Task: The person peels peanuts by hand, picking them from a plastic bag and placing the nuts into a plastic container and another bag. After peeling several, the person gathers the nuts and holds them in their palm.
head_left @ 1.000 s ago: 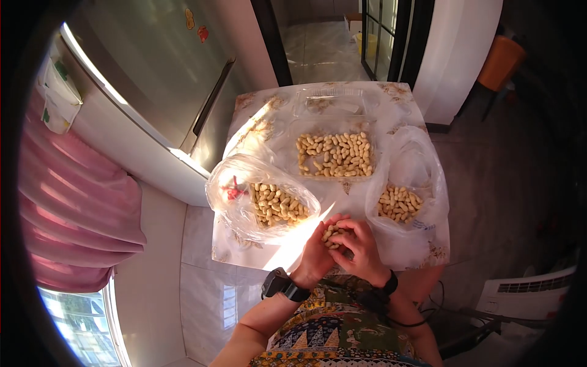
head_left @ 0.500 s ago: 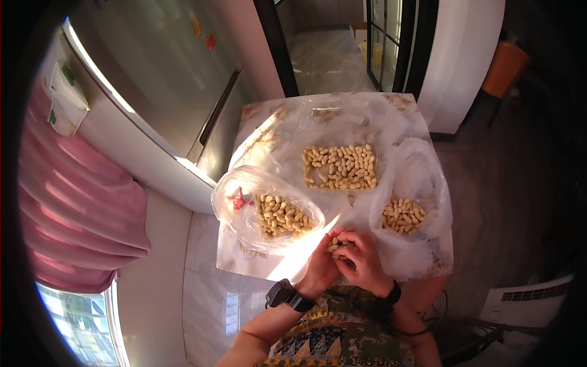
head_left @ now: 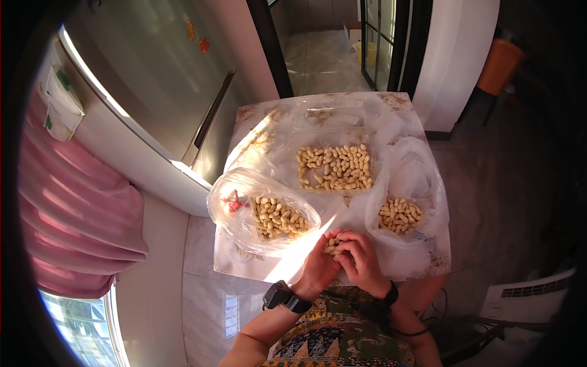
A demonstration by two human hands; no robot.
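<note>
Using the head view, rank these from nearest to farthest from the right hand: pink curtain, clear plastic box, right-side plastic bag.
From the right hand:
1. Right-side plastic bag: just ahead, toward the right.
2. Clear plastic box: farther forward, centre.
3. Pink curtain: far left.

table (head_left: 392, 109) bears two bags (head_left: 408, 168) and, seemingly, a tray (head_left: 333, 138).

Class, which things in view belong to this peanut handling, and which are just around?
Likely in the job:
held peanuts
left hand
right hand
left-side bag of peanuts
right-side bag of peanuts
clear tray of peanuts

Apparently just around:
pink curtain
orange seat
yellow container
</note>
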